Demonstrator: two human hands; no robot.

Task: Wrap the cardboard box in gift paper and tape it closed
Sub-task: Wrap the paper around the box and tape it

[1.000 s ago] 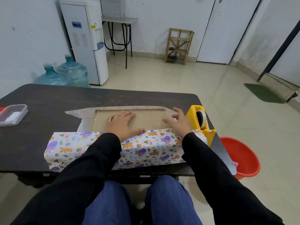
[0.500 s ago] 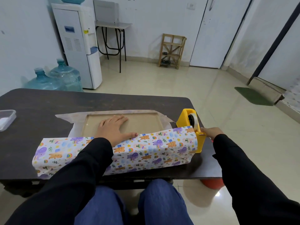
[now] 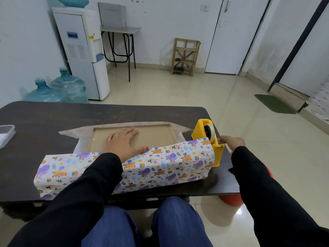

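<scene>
Since a second ago your right hand (image 3: 231, 142) has left the box (image 3: 153, 136) and gone out past the right side of the dispenser (image 3: 207, 138), where its fingertips now pinch at the cutter end, apparently on the tape's free end, though the strip itself is too thin to make out. Your left hand (image 3: 122, 144) has stayed put: flat, fingers spread and relaxed, palm down on the box's bare brown top with the thumb resting on the edge of the paper (image 3: 160, 164).

That box lies left of the dispenser, near the front edge of the table (image 3: 53, 118). The printed paper is folded up over its near side, and the plain underside of the sheet spreads out beyond its far side, not yet folded over.

Judge the box as light and fairly stiff; it will slide on the smooth tabletop if you let up, so keep the left palm pressing. The paper looks thin and springy, likely to unroll from the near fold the moment the thumb lifts, and it will crease or tear if you drag it. Hold it by the folded edge, flat under the thumb, not by a corner.

The dispenser looks heavy enough to stay as you pull. Take the tape by its very tip and tear against the blade, keeping the sticky side off your fingers and the print.
</scene>
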